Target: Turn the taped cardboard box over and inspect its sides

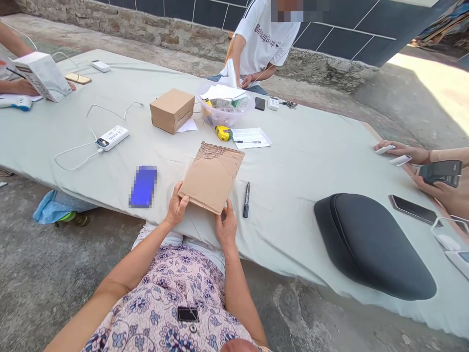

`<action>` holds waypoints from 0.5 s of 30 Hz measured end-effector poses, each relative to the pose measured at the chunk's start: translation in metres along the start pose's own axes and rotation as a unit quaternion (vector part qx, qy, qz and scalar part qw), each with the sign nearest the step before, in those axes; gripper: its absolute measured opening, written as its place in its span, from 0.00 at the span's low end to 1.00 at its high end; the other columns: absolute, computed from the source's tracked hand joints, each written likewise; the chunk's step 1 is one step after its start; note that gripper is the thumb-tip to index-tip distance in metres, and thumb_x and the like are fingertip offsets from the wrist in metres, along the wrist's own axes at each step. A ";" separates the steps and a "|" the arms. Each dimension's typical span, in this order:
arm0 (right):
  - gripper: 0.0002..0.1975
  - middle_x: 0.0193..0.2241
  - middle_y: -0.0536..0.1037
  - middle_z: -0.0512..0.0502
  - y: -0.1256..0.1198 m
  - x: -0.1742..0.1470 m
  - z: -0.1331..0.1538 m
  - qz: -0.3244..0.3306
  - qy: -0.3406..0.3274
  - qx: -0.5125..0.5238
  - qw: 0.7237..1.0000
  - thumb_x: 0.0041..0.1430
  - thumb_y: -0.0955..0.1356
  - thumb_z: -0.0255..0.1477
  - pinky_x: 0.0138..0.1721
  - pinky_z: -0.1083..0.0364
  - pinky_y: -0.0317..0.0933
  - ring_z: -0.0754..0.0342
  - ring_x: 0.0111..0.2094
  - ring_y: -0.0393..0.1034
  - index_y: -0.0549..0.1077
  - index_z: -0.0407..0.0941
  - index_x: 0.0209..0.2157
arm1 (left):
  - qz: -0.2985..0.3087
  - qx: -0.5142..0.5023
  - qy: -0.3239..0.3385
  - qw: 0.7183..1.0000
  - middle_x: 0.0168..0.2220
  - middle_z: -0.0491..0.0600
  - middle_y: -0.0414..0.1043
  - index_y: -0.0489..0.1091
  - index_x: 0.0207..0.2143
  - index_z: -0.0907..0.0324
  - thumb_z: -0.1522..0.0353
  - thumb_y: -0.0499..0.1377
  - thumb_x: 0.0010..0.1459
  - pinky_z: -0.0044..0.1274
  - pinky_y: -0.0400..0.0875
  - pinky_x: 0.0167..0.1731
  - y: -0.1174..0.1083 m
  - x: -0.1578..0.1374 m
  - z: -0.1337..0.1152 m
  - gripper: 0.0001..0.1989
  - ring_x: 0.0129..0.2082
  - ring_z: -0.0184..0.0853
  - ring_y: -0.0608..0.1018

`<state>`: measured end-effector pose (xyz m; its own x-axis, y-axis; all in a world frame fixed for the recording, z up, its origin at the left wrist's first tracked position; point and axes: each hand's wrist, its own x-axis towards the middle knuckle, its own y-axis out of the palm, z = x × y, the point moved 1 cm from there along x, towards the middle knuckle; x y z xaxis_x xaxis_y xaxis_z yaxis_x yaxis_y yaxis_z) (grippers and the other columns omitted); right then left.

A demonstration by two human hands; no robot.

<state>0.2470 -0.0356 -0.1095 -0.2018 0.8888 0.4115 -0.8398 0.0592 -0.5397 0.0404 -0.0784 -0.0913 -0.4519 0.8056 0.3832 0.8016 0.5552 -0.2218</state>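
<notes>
Between my two hands is a brown cardboard piece (211, 178), tilted over the table's near edge, with dark curved pen lines along its far end. My left hand (177, 205) grips its near left corner, thumb on top. At the near right corner, my right hand (227, 226) holds the edge, with some fingers hidden beneath. A black marker pen (246, 199) lies on the cloth just right of the cardboard. To the left lies a phone with a blurred blue screen (143, 187).
Beyond the cardboard are a cardboard box (172, 110), a plastic basket (223, 116), a yellow tape measure (223, 133) and a written sheet (252, 138). A power bank (113, 138) with cables lies left. A black padded seat (373, 244) stands right. Other people sit around the table.
</notes>
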 end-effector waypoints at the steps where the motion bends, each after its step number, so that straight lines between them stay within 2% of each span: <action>1: 0.29 0.39 0.83 0.39 0.000 0.000 0.000 0.002 0.002 0.000 1.000 0.65 0.63 0.34 0.45 0.46 0.69 0.44 0.41 0.78 0.59 0.41 0.66 | 0.006 -0.003 -0.003 1.000 0.57 0.61 0.70 0.57 0.63 0.60 0.49 0.48 0.63 0.37 0.68 0.58 0.000 0.000 0.001 0.33 0.57 0.45 0.74; 9: 0.31 0.40 0.83 0.38 0.001 0.002 -0.002 0.008 0.008 -0.005 1.000 0.62 0.63 0.30 0.43 0.46 0.70 0.44 0.39 0.78 0.59 0.40 0.66 | 0.017 -0.022 -0.009 1.000 0.58 0.62 0.69 0.57 0.62 0.61 0.47 0.48 0.63 0.38 0.68 0.59 0.000 0.000 -0.002 0.35 0.59 0.46 0.73; 15: 0.29 0.39 0.83 0.42 -0.002 0.000 0.000 -0.005 -0.002 0.040 0.999 0.62 0.63 0.29 0.44 0.47 0.71 0.48 0.38 0.78 0.61 0.44 0.65 | -0.007 -0.037 -0.011 0.999 0.55 0.60 0.72 0.61 0.60 0.61 0.48 0.49 0.62 0.38 0.68 0.57 -0.001 0.001 -0.004 0.33 0.57 0.45 0.74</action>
<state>0.2484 -0.0357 -0.1087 -0.1952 0.8863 0.4199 -0.8789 0.0319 -0.4759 0.0403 -0.0791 -0.0869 -0.4711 0.8026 0.3660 0.8218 0.5501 -0.1485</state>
